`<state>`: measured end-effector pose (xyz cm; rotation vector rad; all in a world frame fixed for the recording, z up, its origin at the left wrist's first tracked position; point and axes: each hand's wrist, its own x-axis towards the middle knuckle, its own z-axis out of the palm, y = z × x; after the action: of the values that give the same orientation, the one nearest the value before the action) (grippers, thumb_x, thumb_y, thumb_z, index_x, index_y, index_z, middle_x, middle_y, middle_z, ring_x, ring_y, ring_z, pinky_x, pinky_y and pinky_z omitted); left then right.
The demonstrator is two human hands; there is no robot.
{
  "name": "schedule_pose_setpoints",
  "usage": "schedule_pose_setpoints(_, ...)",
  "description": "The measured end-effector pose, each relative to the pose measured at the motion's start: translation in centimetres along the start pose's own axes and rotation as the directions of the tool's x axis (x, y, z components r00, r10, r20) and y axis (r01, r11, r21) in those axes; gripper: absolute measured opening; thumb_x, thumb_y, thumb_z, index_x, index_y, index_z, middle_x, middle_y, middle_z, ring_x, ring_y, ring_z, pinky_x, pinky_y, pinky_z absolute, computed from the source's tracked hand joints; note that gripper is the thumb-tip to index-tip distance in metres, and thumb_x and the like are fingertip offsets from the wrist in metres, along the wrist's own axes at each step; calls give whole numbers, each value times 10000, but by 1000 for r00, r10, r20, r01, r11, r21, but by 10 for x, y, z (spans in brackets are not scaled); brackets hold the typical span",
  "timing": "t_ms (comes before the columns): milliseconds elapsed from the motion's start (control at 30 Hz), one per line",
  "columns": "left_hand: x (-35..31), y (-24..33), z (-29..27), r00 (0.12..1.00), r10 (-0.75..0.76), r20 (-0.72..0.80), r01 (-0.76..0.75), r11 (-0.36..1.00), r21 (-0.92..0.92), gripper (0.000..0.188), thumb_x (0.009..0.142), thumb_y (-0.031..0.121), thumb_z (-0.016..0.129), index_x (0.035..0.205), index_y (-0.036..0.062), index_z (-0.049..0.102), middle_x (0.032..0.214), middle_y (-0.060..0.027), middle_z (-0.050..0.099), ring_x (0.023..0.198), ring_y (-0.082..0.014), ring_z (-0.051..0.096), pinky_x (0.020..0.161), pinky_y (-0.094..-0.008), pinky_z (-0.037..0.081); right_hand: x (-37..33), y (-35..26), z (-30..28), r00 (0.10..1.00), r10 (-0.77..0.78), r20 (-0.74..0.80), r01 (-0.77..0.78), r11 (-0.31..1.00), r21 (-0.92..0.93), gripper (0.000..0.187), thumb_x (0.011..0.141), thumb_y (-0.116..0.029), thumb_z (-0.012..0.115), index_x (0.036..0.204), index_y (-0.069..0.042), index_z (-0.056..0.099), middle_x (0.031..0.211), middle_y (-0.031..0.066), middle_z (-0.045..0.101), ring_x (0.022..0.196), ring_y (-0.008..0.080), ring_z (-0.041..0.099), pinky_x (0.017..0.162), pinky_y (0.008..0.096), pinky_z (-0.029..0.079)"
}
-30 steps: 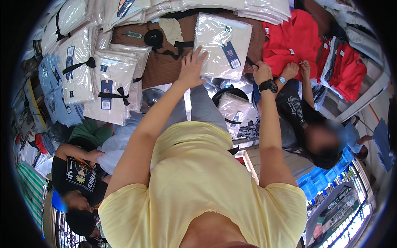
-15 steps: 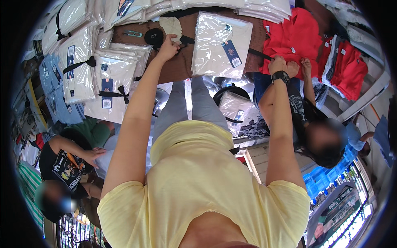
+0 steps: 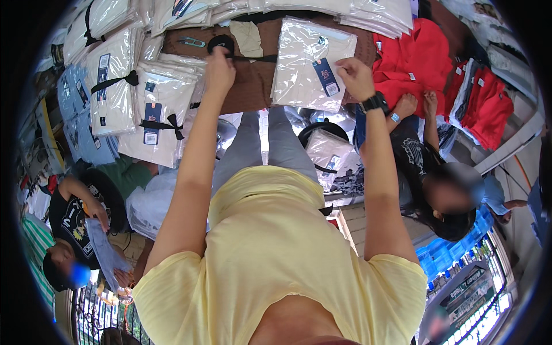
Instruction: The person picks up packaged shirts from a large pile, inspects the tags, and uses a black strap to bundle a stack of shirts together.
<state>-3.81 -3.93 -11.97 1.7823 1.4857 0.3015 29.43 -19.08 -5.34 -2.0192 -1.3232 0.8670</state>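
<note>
Bagged garments (image 3: 300,66) by curled right hand (image 3: 356,78), curled left hand (image 3: 221,70) at black roll (image 3: 222,41), grasps unclear.

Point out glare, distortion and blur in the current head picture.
Head view: glare streaks the middle plastic-bagged cream garment; head view, lower right: daylight washes out the metal grille; head view, rim: fisheye curvature, black corners; head view: the left hand looks slightly smeared, perhaps by motion.

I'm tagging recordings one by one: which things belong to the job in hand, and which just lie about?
Apparently in the job:
bagged garment stack, near the right hand
black ribbon
black roll, by the left hand

Apparently lying about:
teal snips, untouched
beige scrap
blue bagged garments
</note>
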Motion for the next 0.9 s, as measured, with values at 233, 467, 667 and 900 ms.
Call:
schedule_pose_setpoints(233,-84,28,84,994,-108,25,111,973,-203,386,850,313,652,1055,-3,568,1065,-173,589,885,-278,623,765,-372,496,7,13,46,998,63,29,-62,998,-14,203,697,-92,731,872,-15,662,817,140,684,656,211,645,662,311,519)
schedule_pose_setpoints(467,-72,55,105,994,11,-111,-21,995,-93,232,798,150,687,853,13,509,905,-168,508,802,-362,563,696,-448,455,-24,42,6,971,90,-222,-121,984,-130,154,742,-42,682,895,-26,675,835,143,687,751,239,679,657,318,518)
schedule_pose_setpoints(667,-51,56,116,993,12,-114,-42,963,-264,245,784,137,700,809,-5,502,832,-155,540,743,-300,563,672,-412,452,-50,69,-14,936,277,-217,-298,952,-69,76,830,-46,624,896,-19,598,763,124,670,707,210,679,638,310,503)
schedule_pose_setpoints(900,-59,54,114,993,-95,-67,81,980,-184,445,681,189,805,923,1,483,912,-171,531,808,-335,557,727,-421,455,-50,59,-48,945,-69,-321,-69,915,-398,59,790,-47,640,817,-66,591,596,20,622,667,227,594,1043,434,293)
